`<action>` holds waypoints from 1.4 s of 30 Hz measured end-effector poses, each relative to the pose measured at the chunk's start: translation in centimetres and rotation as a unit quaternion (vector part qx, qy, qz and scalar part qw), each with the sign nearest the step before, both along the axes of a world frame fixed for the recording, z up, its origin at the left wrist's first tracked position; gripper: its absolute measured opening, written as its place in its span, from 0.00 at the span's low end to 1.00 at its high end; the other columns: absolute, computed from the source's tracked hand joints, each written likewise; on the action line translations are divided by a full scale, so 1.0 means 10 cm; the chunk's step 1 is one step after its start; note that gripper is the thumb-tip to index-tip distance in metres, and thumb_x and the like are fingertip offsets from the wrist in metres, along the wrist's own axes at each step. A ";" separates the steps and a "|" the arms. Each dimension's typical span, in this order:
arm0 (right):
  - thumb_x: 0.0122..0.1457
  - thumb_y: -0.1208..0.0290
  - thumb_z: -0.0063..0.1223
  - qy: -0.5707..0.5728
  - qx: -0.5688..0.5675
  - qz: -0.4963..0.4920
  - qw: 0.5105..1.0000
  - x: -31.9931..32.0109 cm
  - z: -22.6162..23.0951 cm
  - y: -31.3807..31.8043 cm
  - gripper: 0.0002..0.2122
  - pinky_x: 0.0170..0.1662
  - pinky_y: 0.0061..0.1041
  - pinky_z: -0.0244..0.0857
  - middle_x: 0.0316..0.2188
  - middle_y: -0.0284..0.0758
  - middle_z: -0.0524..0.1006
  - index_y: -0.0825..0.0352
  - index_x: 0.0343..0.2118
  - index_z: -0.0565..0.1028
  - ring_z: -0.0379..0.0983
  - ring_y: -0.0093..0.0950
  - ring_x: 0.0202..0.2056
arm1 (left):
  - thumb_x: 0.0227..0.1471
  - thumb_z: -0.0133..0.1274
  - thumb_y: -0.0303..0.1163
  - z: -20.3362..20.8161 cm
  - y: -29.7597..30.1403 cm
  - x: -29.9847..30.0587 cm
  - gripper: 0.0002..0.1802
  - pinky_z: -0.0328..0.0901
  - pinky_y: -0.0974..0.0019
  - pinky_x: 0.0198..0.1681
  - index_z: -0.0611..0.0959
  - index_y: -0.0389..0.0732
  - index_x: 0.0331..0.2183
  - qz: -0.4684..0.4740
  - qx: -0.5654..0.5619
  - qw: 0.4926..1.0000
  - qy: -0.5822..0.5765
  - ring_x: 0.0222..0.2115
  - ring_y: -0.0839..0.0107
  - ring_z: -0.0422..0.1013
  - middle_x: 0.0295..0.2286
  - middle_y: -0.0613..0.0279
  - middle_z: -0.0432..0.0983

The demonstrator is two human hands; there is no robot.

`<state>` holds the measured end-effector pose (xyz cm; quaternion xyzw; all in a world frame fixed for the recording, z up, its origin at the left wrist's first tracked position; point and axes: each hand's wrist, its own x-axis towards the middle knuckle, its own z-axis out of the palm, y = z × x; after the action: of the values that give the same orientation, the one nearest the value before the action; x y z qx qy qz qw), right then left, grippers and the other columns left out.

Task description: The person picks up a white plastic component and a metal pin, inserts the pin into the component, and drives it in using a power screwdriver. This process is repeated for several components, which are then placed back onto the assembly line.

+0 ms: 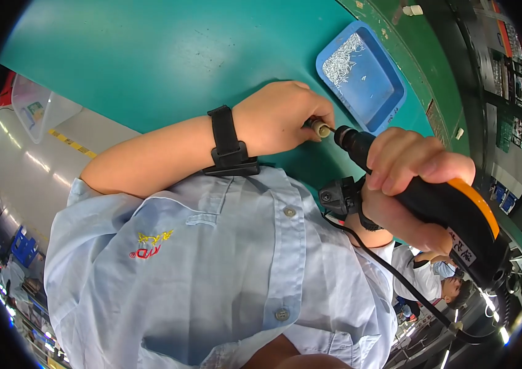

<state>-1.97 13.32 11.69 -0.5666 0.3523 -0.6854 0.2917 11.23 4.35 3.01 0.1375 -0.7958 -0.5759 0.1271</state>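
My left hand is closed around a small cylindrical part, whose pale, ring-shaped end sticks out between thumb and fingers. Most of that part is hidden inside the hand. My right hand grips a black electric screwdriver with an orange stripe, its fingers wrapped over the body. The screwdriver's thin bit points left at the ring-shaped end. Whether bit and part touch I cannot tell. Both hands are held over the green table, near its right side.
Just beyond my hands lies a blue tray with many small silvery screw-like pieces heaped at one end. A dark cable runs below my right wrist. At the left stands a clear plastic bin. Another person is in the background, lower right.
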 end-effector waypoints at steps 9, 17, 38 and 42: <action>0.49 0.34 0.50 -0.016 0.016 -0.028 0.999 0.06 0.07 0.08 0.33 0.19 0.22 0.56 0.16 0.30 0.66 0.66 0.37 0.64 0.61 0.23 0.15 | 0.39 0.59 0.25 0.04 0.04 0.00 0.11 0.66 0.63 0.35 0.81 0.41 0.31 0.000 -0.004 1.000 0.004 0.32 0.63 0.70 0.26 0.63 0.76; 0.48 0.34 0.51 -0.002 0.017 0.003 1.000 -0.01 0.06 0.07 0.33 0.19 0.22 0.55 0.17 0.30 0.66 0.66 0.37 0.64 0.62 0.23 0.15 | 0.40 0.58 0.24 0.06 0.06 -0.01 0.08 0.65 0.60 0.35 0.81 0.42 0.28 0.017 0.009 1.000 0.016 0.30 0.60 0.70 0.24 0.62 0.77; 0.54 0.47 0.55 -0.024 -0.141 -0.026 0.989 -0.63 0.52 0.59 0.31 0.21 0.23 0.60 0.18 0.33 0.72 0.66 0.49 0.59 0.66 0.24 0.16 | 0.48 0.56 0.32 0.50 -1.14 -0.59 0.14 0.66 0.56 0.38 0.80 0.41 0.38 0.086 -0.305 0.949 -0.013 0.33 0.53 0.71 0.31 0.53 0.74; 0.54 0.45 0.53 -0.036 -0.155 -0.131 0.979 -0.66 0.63 0.63 0.31 0.20 0.23 0.58 0.18 0.33 0.71 0.66 0.49 0.59 0.66 0.24 0.16 | 0.47 0.58 0.37 0.45 -1.75 -1.32 0.17 0.66 0.58 0.42 0.80 0.42 0.40 0.058 -0.370 0.922 -0.100 0.38 0.54 0.72 0.35 0.53 0.74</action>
<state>-8.62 19.60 18.01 -0.5288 0.3021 -0.7839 0.1209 -1.98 -13.17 7.51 0.1834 -0.9515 -0.2149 0.1215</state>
